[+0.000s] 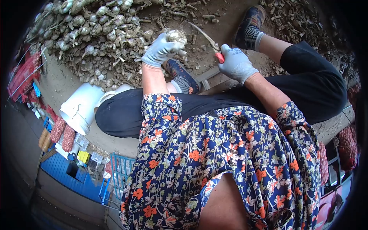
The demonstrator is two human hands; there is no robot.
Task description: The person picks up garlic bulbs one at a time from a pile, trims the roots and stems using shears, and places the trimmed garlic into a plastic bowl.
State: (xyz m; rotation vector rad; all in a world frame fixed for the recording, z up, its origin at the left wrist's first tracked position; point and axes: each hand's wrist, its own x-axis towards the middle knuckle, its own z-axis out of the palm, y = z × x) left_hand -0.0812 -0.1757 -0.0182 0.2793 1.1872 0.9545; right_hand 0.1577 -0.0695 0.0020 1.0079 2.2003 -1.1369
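Dirt ground (226, 23) outdoors, littered with dry stalks and root trimmings. Big garlic pile (88, 27) at upper left of frame. White bucket (78, 107) lies on its side at mid left, with red mesh sacks (63, 134) of bulbs below it.

Left hand (161, 50), in a grey knit glove, has its grip clamped around a garlic bulb (177, 36) held up at top centre, above the ground. Right hand (235, 63), same kind of glove, has its grip closed on the red handle of the shears (209, 40). The blades point up-left toward the bulb, not touching it.

Bulb is probably light and firm. Its papery skin is dry and flaky, so it may slip and shed, and it likely bruises if squeezed hard. Best taken around the round body, leaving the stem and root ends free. Shears are stiff metal with thin pointed blades, so hold them at the handle only.

Floral cotton shirt and black trousers fill the lower frame.
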